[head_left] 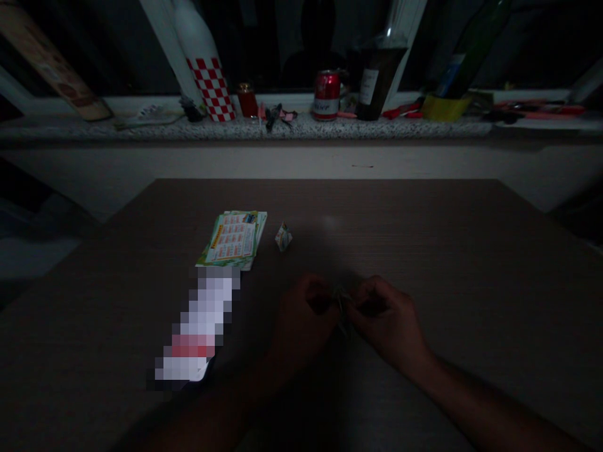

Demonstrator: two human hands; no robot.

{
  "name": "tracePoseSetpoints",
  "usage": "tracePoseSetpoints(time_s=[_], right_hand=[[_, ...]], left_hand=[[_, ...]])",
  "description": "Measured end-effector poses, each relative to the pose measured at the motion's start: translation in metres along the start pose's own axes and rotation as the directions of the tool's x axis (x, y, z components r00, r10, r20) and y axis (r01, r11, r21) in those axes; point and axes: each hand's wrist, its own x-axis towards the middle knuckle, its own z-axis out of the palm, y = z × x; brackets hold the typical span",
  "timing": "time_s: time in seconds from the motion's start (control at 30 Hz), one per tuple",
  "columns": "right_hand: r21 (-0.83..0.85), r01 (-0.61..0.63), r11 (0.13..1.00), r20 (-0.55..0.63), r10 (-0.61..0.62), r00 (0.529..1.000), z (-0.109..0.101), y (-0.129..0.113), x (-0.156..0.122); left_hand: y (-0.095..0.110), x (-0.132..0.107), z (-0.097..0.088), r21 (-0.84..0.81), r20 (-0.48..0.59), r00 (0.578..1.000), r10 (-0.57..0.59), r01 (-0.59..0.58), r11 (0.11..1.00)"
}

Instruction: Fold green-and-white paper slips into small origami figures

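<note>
Just below the frame's centre, the left hand (308, 307) and right hand (389, 314) pinched a dim paper piece (341, 294), each grip closed on it, apparently mid-fold; the next move seemed to call for careful creasing.

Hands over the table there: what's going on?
A person is pinching a small piece between the left hand and right hand, just over the table. It looks like paper, but it's too dark to be sure. Beyond the left hand is a small folded paper shape, with a stack of printed sheets to its left. Nearer the person than the stack lies a bright, pixelated item.
</note>
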Motion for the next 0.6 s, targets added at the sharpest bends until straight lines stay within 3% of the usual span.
tracePoseSetpoints(time_s=[0.3, 0.6], right_hand=[[0.070, -0.040, 0.997, 0.021, 0.038, 0.999, -0.0007, -0.0004, 0.0012], [0.111, 0.050, 0.993, 0.065, -0.058, 0.996, -0.0038, 0.0029, -0.0008]], left_hand=[[-0.0064, 0.0015, -0.0003, -0.040, 0.024, 0.999, 0.027, -0.026, 0.999], [-0.0048, 0.0028, -0.0003, -0.131, 0.064, 0.998, 0.011, -0.003, 0.991]])
